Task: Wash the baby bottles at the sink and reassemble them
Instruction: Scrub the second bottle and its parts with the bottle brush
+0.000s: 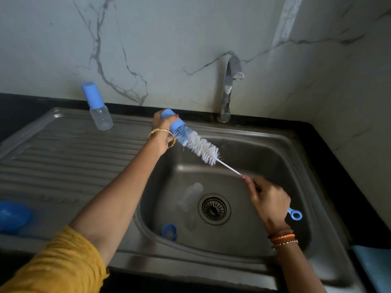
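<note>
My left hand (pixel 162 132) grips a blue bottle cap (pixel 172 120) above the steel sink (pixel 296 149). A white bristled bottle brush (pixel 201 148) pokes into the cap's open end. My right hand (pixel 269 200) holds the brush by its twisted wire stem, and the blue loop handle (pixel 295 214) sticks out behind the hand. A clear bottle body (pixel 190 196) lies in the basin beside the drain (pixel 214 208). A blue screw ring (pixel 169 231) rests at the basin's front left. One assembled bottle with a blue cap (pixel 98 106) stands on the drainboard at the back.
The tap (pixel 229 85) rises behind the basin, with no water seen running. A ribbed drainboard (pixel 63 157) stretches to the left. A blurred blue object (pixel 12 216) sits at its front left edge. Black countertop (pixel 342 166) borders the sink on the right.
</note>
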Motion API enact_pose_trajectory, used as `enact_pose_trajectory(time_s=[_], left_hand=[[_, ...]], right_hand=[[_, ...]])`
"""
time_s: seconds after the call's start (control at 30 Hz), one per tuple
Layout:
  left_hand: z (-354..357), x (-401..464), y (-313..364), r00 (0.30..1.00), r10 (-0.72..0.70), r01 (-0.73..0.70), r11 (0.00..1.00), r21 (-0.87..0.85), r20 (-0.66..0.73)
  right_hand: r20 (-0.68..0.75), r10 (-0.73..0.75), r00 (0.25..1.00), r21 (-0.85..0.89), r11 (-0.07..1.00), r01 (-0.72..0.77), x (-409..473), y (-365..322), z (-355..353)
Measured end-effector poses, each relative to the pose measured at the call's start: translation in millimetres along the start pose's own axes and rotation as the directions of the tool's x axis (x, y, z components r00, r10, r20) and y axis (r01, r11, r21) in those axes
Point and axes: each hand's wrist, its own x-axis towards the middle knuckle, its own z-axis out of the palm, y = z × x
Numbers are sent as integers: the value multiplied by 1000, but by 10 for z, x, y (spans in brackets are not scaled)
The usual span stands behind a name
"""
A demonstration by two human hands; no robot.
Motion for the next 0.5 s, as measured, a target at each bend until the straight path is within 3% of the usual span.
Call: enact_pose_trajectory(time_s=[0.07, 0.13, 0.17, 0.2, 0.27, 0.3, 0.33, 0.4, 0.5], left_hand=[[2, -4, -19, 1000, 21, -21, 1000, -23, 5], [-6, -35, -26, 999, 29, -28, 998, -55, 26], [-20, -54, -28, 999, 27, -24, 997, -74, 42], [-41, -76, -31, 998, 16, -10, 994, -105, 62], [-113, -110, -11, 992, -28, 52, 979, -198, 120], [-151, -128, 10, 984, -48, 92, 960, -264, 170], [-181, -150, 28, 973, -52, 127, 933, -337, 223], [-224, -181, 45, 964, -24, 145, 881, -449, 265], [-241, -157, 56, 985, -44, 112, 903, -415, 169]], right_hand=[[154, 142, 978, -18, 990, -141, -15, -29, -6], [362, 218, 906, 134, 950, -282, -2, -19, -2], [499, 257, 828, 274, 859, -432, 28, -13, -7], [656, 281, 700, 364, 695, -620, 53, -16, -21], [904, 191, 382, 288, 390, -875, 71, -19, -22], [947, 130, 294, 236, 338, -911, 59, -18, -9], [963, 93, 252, 208, 335, -919, 41, -28, 7], [952, 91, 292, 230, 413, -881, 3, -49, 59], [815, 114, 567, 422, 553, -718, 3, -91, 57]])
